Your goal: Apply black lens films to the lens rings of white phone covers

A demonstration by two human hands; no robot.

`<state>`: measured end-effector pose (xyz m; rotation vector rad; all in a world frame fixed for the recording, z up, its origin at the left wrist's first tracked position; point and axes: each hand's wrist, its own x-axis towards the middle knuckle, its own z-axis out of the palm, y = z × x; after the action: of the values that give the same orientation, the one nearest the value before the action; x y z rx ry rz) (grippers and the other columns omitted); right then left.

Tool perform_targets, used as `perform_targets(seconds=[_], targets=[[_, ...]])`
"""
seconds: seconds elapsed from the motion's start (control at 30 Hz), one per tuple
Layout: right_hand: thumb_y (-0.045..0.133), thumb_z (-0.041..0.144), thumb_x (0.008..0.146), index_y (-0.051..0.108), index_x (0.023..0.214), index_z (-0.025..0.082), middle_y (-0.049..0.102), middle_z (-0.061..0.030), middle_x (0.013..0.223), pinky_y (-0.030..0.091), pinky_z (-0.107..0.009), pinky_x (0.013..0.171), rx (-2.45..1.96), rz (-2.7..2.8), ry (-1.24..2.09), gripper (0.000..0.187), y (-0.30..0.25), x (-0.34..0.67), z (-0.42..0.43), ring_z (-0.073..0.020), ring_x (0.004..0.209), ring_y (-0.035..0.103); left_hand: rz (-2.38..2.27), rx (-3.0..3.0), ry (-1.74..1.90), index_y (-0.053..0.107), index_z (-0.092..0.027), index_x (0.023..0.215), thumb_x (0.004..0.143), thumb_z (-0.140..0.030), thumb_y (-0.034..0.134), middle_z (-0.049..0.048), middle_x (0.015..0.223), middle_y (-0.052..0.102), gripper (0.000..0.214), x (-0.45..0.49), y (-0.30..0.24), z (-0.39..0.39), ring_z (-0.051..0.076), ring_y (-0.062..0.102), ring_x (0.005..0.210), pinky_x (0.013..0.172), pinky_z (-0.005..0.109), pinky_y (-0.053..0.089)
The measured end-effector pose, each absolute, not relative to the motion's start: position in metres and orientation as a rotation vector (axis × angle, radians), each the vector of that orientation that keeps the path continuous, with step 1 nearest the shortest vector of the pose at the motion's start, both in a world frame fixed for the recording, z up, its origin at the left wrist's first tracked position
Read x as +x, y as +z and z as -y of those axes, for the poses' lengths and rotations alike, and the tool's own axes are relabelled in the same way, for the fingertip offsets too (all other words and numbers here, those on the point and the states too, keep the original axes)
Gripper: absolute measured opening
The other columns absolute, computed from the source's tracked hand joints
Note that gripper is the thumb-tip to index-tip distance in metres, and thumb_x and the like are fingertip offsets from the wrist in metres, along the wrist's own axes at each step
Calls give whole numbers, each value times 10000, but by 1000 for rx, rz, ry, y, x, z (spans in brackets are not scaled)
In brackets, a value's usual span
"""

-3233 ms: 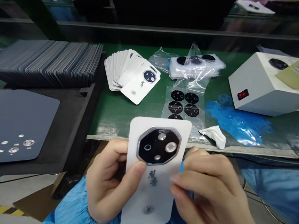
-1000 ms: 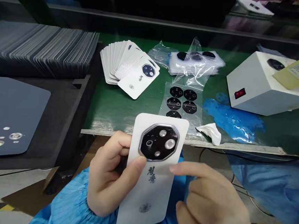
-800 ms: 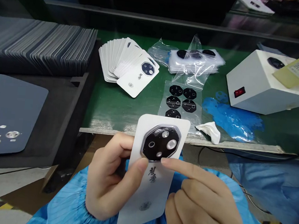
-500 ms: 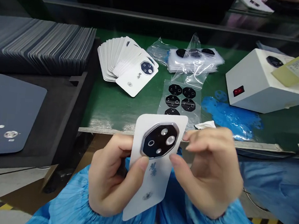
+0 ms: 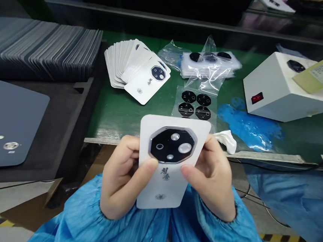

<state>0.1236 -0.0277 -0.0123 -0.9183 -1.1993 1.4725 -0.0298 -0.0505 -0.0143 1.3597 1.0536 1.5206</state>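
White card (image 5: 161, 188) with a black eight-sided lens plate (image 5: 172, 145) is pinched tight between the thumbs and fingers of the left hand (image 5: 119, 175) and right hand (image 5: 213, 176).

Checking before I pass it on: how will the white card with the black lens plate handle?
The card looks stiff, staying flat between the left hand and right hand. It is probably light, being thin like the fanned cards. The glossy plate may be slippery and scratch easily.
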Motion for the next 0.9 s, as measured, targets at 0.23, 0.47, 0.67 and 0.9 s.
perform_targets(seconds=[0.23, 0.47, 0.67, 0.9], targets=[[594, 197, 791, 518, 1069, 239, 579, -41, 1072, 470, -320, 807, -849, 1282, 1464, 291, -8, 115, 27, -193, 992, 561, -1010, 1653, 1615, 547, -181, 1136, 775, -1, 547, -5, 967, 650, 404, -27, -25, 51, 122, 631, 816, 693, 232, 471], [544, 155, 815, 536, 923, 224, 580, -5, 1018, 440, -312, 857, -808, 1251, 1461, 129, -10, 113, 26, -154, 956, 542, -1034, 1759, 1464, 639, -133, 928, 720, -3, 557, 25, 776, 660, 258, -30, -13, 45, 136, 600, 625, 568, 272, 461], [543, 126, 813, 544, 898, 213, 561, 8, 958, 445, -286, 826, -748, 1222, 1464, 122, -10, 111, 23, -139, 940, 534, -1019, 1907, 1428, 621, -91, 786, 724, -22, 538, 54, 651, 626, 125, -29, -6, 37, 115, 499, 503, 474, 264, 416], [552, 131, 810, 535, 901, 211, 569, 1, 1001, 441, -291, 831, -744, 1243, 1448, 122, -11, 111, 25, -140, 942, 530, -1031, 1904, 1427, 617, -109, 779, 715, -25, 540, 23, 604, 577, 131, -29, -7, 38, 115, 474, 488, 464, 269, 403]])
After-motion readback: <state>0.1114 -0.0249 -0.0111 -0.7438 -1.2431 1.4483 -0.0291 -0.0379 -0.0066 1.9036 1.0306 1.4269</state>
